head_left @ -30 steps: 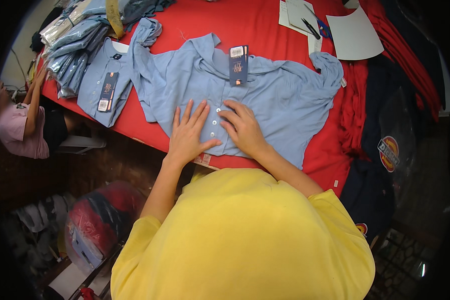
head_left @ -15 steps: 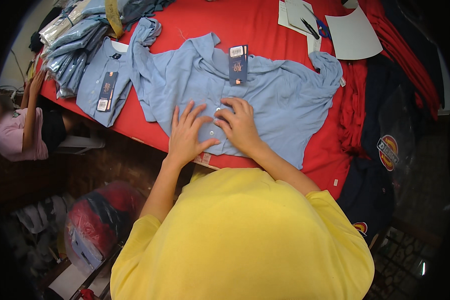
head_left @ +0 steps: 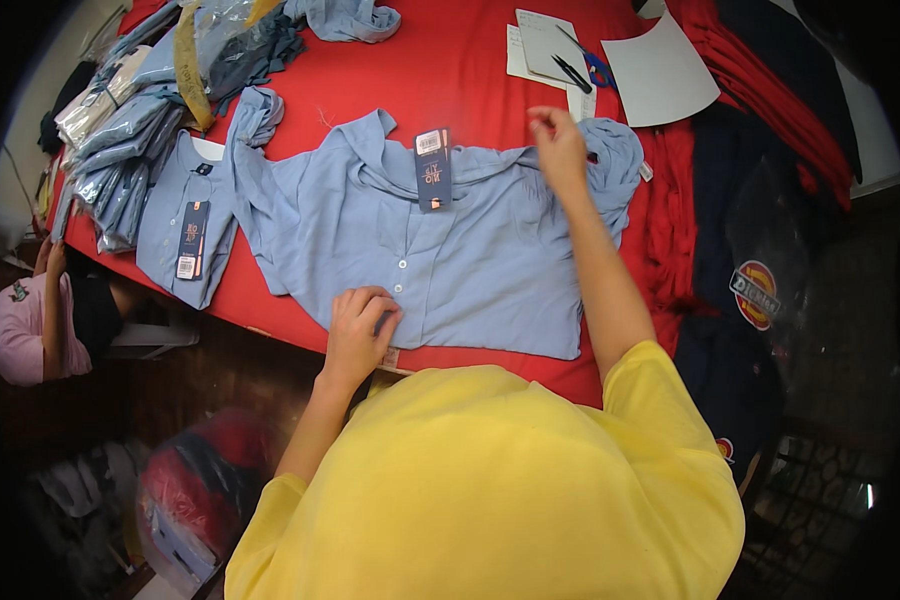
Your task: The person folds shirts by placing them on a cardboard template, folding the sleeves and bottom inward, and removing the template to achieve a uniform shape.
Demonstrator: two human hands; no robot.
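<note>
A light blue shirt (head_left: 485, 270) lies spread out on the red-covered table in front of me, its small white buttons running down the front. A dark blue hang tag (head_left: 433, 185) rests near its neckline. At the shirt's lower left edge, my left hand (head_left: 358, 335) has its fingers curled in on the cloth. My right hand (head_left: 562, 155) is raised over the upper right part of the shirt, beside the bunched sleeve (head_left: 613, 160). Its fingers are loosely bent and a little apart, with nothing visible in them.
A folded blue shirt (head_left: 185, 225) with a tag lies on the left, by a pile of bagged garments (head_left: 130, 150). Papers (head_left: 660, 70), blue-handled scissors (head_left: 598, 70) and a black pen (head_left: 571, 74) lie at the back right. Someone in a pink top (head_left: 30, 330) sits at left.
My right hand has left the button front and moved up and right toward the sleeve. My left hand has drawn down to the lower edge, and its spread fingers have curled.
</note>
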